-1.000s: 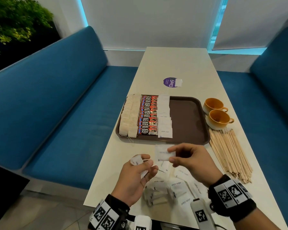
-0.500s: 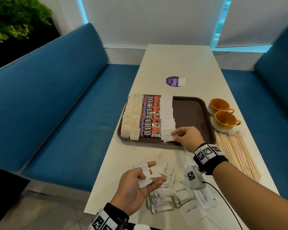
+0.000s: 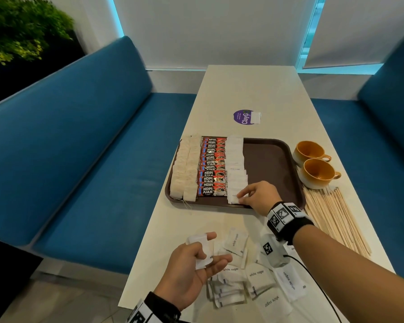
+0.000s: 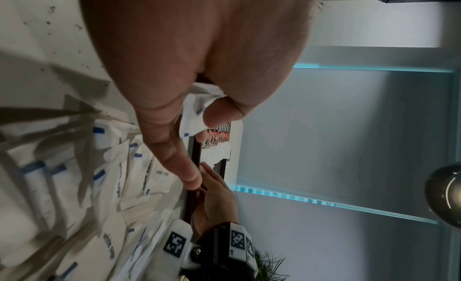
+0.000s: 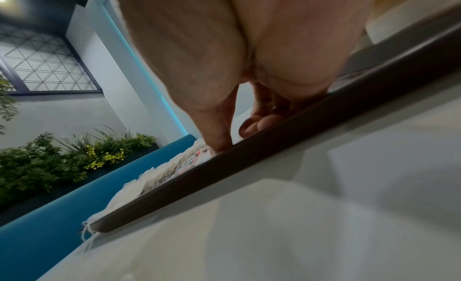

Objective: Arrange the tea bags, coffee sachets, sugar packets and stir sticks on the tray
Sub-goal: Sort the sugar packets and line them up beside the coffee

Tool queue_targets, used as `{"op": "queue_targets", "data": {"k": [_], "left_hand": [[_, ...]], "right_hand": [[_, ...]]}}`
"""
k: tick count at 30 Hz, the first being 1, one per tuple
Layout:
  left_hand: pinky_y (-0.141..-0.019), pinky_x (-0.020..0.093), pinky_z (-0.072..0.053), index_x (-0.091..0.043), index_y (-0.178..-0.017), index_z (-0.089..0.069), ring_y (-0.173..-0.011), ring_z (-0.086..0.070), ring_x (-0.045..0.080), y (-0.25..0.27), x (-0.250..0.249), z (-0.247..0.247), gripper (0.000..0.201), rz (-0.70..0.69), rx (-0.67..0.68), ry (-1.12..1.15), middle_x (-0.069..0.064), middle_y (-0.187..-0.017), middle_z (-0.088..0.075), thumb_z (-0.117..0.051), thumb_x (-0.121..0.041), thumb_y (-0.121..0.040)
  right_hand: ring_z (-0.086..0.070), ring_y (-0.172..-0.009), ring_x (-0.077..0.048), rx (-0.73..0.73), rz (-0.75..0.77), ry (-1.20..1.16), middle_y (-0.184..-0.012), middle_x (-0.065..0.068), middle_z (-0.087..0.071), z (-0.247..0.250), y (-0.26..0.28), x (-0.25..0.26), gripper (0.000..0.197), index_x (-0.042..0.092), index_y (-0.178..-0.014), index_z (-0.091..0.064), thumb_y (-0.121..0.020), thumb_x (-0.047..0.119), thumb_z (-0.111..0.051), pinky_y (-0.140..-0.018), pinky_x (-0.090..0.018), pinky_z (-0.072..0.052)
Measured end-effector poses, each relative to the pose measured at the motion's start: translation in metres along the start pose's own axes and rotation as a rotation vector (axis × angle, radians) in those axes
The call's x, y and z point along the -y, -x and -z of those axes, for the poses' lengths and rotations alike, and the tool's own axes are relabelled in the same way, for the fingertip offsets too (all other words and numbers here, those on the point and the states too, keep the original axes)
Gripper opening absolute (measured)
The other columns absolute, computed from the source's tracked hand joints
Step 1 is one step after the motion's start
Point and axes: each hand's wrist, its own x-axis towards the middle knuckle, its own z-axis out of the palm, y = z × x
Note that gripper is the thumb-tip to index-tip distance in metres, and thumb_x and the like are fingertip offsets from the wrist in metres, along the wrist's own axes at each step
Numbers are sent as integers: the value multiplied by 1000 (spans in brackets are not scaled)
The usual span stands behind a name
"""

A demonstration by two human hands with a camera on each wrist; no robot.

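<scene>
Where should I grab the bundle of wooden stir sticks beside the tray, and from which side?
Grip the stir sticks across their middle, coming from above with fingers closing across the bundle. They lie flat on the table in a long, loose fan right of the tray, so a mid-length pinch likely keeps them balanced and gathered. Avoid the far ends, which crowd the cups.

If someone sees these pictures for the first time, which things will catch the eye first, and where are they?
Probably the brown tray mid-table, with neat columns of tea bags, red coffee sachets and sugar packets filling its left half. The right hand touches the nearest packet at the tray's near edge. Closer, the left hand holds a packet beside a loose white pile.
</scene>
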Motion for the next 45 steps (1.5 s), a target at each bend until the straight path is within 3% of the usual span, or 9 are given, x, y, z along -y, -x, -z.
{"op": "queue_targets", "data": {"k": [6,11,19,23,26,30,36,41,45], "left_hand": [[-85,52,-59,8,-123,-59,-98,-68,57,3,-1,0,44,-18,22,-8,49,-114,-59,-30,12,-90],[-81,51,-62,11,-106,-58,-100,-69,53,6,1,-5,18,-99,62,-62,32,-95,-63,-46,14,-93],[-69,28,-57,4,-112,-69,-82,-70,22,13,11,-13,27,-248,45,-210,20,-101,-74,-72,1,-85],[-63,26,-52,2,-107,-70,-84,-55,30,19,16,-18,37,-287,59,-224,22,-95,-68,-82,-6,-73],[-66,29,-54,4,-107,-68,-85,-61,31,23,19,-21,35,-312,89,-233,23,-98,-69,-80,-3,-74],[-70,36,-52,-1,-95,-71,-85,-56,34,27,22,-27,28,-360,77,-191,25,-95,-64,-83,-11,-72],[-62,31,-50,1,-91,-71,-75,-55,28,34,19,-33,28,-367,19,-214,18,-84,-65,-78,-23,-79],[-68,35,-52,7,-107,-65,-81,-62,27,37,16,-37,41,-312,-7,-204,24,-101,-71,-66,-33,-96],[-71,37,-57,-5,-102,-65,-82,-63,30,41,17,-37,17,-289,37,-200,25,-100,-68,-67,-20,-96]], "right_hand": [[-63,-75,-10,-52,13,-106,-82,0,-68,5,9,1,5,28,-87,-78,-88,23,-79,-62,-18,-44],[-55,-61,-6,-32,120,-252,-71,3,-63,19,49,11,5,29,-90,-77,-91,26,-74,-61,-20,-47],[-64,-70,-21,173,204,-748,-93,-19,-70,26,150,26,31,13,-102,-77,-80,34,-80,-66,-33,-56],[-66,-70,-27,166,155,-861,-91,-23,-69,18,174,17,29,6,-109,-71,-82,8,-82,-66,-36,-60],[-66,-68,-31,153,147,-919,-90,-37,-65,17,181,9,27,-1,-108,-69,-83,-8,-76,-63,-36,-60],[-64,-64,-30,172,151,-924,-80,-27,-70,19,187,3,32,-2,-107,-68,-79,-14,-77,-61,-35,-59],[-64,-67,-34,155,231,-969,-75,-14,-63,17,193,0,30,0,-96,-48,-85,-14,-71,-69,-47,-59],[-69,-66,-28,49,289,-833,-76,-13,-72,18,198,3,8,-2,-85,-70,-86,-9,-74,-67,-32,-59],[-70,-66,-21,5,234,-815,-80,-15,-77,22,197,1,22,11,-100,-79,-86,-6,-75,-69,-30,-60]]}}
